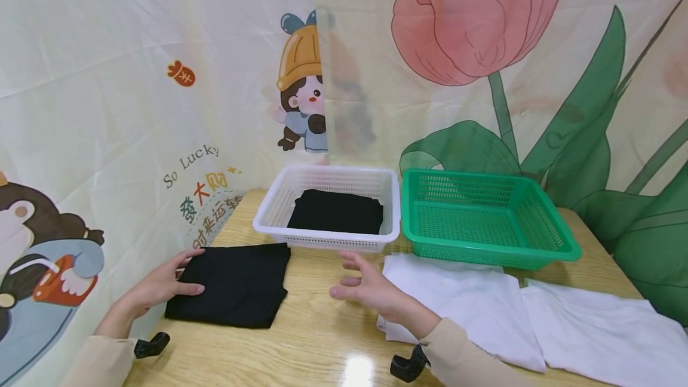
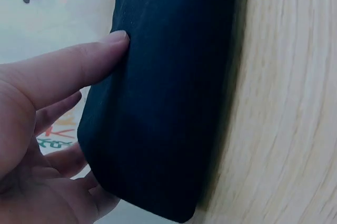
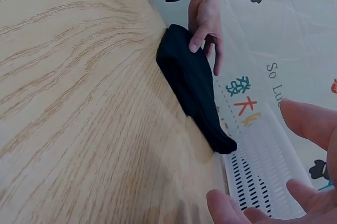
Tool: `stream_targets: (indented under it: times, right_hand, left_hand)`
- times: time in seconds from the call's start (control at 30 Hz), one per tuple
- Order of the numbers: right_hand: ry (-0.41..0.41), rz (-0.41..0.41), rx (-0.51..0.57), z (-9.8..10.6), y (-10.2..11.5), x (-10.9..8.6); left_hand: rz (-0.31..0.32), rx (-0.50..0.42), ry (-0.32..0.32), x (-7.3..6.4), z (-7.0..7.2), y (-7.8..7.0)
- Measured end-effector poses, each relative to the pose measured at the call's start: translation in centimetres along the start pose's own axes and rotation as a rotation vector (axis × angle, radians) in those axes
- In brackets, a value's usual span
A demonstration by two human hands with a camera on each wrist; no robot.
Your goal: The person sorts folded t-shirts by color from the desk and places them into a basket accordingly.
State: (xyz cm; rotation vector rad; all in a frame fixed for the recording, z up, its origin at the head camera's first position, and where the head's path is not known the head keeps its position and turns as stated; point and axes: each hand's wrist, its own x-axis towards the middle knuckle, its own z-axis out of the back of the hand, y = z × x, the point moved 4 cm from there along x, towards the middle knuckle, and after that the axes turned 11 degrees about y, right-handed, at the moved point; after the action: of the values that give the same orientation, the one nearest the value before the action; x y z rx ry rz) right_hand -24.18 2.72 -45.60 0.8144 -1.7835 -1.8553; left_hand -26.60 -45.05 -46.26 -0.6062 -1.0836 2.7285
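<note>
A folded black garment (image 1: pixel 228 285) lies on the left of the wooden table. My left hand (image 1: pixel 156 285) holds it by its left edge, the thumb on top. In the left wrist view, the other fingers pass partly behind the edge of the black cloth (image 2: pixel 163 98). My right hand (image 1: pixel 373 291) hovers over the table's middle, fingers spread and loosely bent, with nothing in it. It is nearest to a folded white garment (image 1: pixel 457 297) on its right. Behind the hands, a white basket (image 1: pixel 326 240) contains another folded black garment (image 1: pixel 337 212).
A green basket (image 1: pixel 489 252) stands right of the white one, with no garment in it. A second white garment (image 1: pixel 607 327) lies at the table's right. Printed curtains (image 1: pixel 242 76) hang close behind and to the left of the table (image 1: pixel 317 339).
</note>
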Motion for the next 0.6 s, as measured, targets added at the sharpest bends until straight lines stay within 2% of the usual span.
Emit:
stream_targets:
  times: [0.23, 0.6]
  right_hand:
    - [0.026, -0.017, 0.024, -0.7, -0.4, 0.6]
    - [0.023, -0.043, 0.126, -2.3, -1.3, 2.2]
  left_hand:
    - [-0.003, -0.017, -0.032, -0.1, -0.5, -0.4]
    - [0.011, -0.03, -0.028, -0.2, -0.7, -1.2]
